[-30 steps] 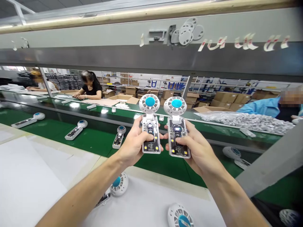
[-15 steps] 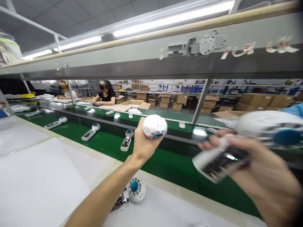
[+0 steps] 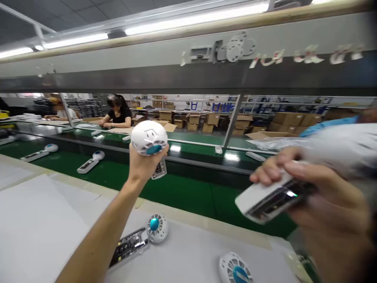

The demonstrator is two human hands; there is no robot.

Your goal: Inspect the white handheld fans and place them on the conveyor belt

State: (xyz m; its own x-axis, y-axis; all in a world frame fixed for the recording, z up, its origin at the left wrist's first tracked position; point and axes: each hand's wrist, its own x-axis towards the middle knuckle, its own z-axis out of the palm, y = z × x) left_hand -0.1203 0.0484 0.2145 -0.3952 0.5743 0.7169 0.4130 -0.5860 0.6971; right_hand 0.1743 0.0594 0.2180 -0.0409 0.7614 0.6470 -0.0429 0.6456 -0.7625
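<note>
My left hand point(image 3: 143, 165) is closed around a handheld fan point(image 3: 149, 139), raised over the green conveyor belt point(image 3: 188, 194), its white head up. My right hand point(image 3: 309, 184), close and blurred at the near right, grips a second handheld fan point(image 3: 265, 200) lying sideways. Another fan point(image 3: 138, 239) lies on the white table point(image 3: 44, 220) near me.

Left fan point(image 3: 149, 138): white head up, held aloft. Right fan point(image 3: 272, 200): blurred, tilted sideways, lit.
</note>
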